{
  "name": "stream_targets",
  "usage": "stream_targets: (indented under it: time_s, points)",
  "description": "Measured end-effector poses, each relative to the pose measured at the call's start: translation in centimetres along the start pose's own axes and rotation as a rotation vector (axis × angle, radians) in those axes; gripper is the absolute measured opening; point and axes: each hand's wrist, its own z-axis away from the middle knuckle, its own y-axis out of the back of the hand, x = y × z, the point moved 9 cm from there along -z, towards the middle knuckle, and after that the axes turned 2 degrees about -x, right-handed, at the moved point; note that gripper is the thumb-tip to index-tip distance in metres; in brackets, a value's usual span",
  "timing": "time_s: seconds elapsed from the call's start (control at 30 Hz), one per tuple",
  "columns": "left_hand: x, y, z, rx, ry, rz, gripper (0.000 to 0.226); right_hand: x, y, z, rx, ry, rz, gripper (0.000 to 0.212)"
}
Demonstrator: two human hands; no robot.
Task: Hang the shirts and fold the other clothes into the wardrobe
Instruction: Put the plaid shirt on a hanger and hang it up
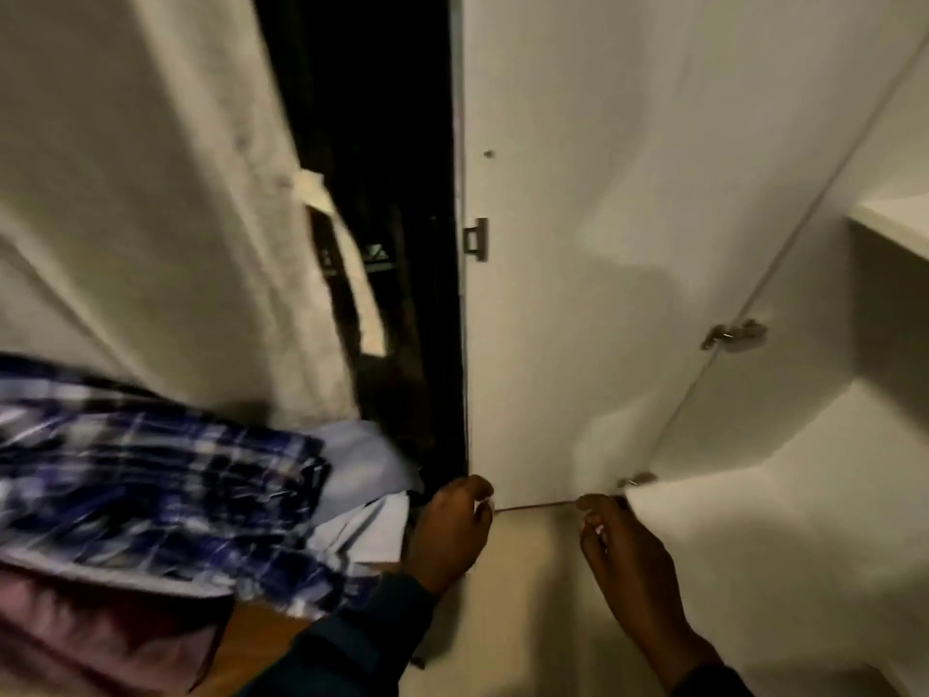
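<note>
Both hands reach forward, left hand (452,525) and right hand (623,560), fingers curled (grip unclear).

Wooden floor (254,641) at lower left — white wall (125,168) above

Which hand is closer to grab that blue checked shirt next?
Probably the left hand. It sits at the white wardrobe door's bottom corner, right beside the blue and white checked shirt on the pile. The right hand is farther over, by the door's bottom edge.
</note>
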Motion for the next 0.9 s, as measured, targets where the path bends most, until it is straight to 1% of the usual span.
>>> stream_targets:
  time_s: [0.17, 0.3, 0.43, 0.53, 0.6, 0.67, 0.73, 0.8, 0.9]
  points:
    - [-12.7, 8.5, 4.8, 0.223, 0.276, 0.16, 0.014, -9.0, -9.6, -0.7, -0.191, 0.172, 0.044, 0.029]
    - [-19.4, 12.7, 9.2, 0.38, 0.485, 0.316, 0.02, -15.5, -14.8, -1.1, -0.307, 0.333, 0.136, 0.031]
    - [-23.0, 17.0, 12.3, 0.529, 0.577, 0.346, 0.005, -21.3, -19.2, -2.3, -0.438, 0.447, 0.161, 0.032]
    - [-24.5, 20.5, 14.0, 0.616, 0.617, 0.323, 0.005, -26.1, -21.5, -3.4, -0.457, 0.558, 0.139, 0.026]
    - [-25.8, 23.2, 15.0, 0.695, 0.65, 0.297, 0.007, -29.6, -23.3, -4.3, -0.456, 0.666, 0.105, 0.026]
    - [-27.1, 25.6, 15.9, 0.763, 0.683, 0.277, 0.003, -32.3, -26.0, -4.9, -0.583, 0.71, 0.098, 0.025]
    - [-28.0, 27.8, 17.3, 0.864, 0.715, 0.288, 0.007, -34.9, -28.8, -5.1, -0.708, 0.807, 0.033, 0.025]
    - [-28.6, 30.0, 18.9, 0.993, 0.742, 0.34, 0.007, -37.2, -30.3, -5.0, -0.726, 0.83, -0.003, 0.024]
    - [-30.3, 33.1, 21.2, 1.194, 0.787, 0.442, 0.008, -41.2, -31.1, -3.8, -0.699, 0.851, -0.018, 0.027]
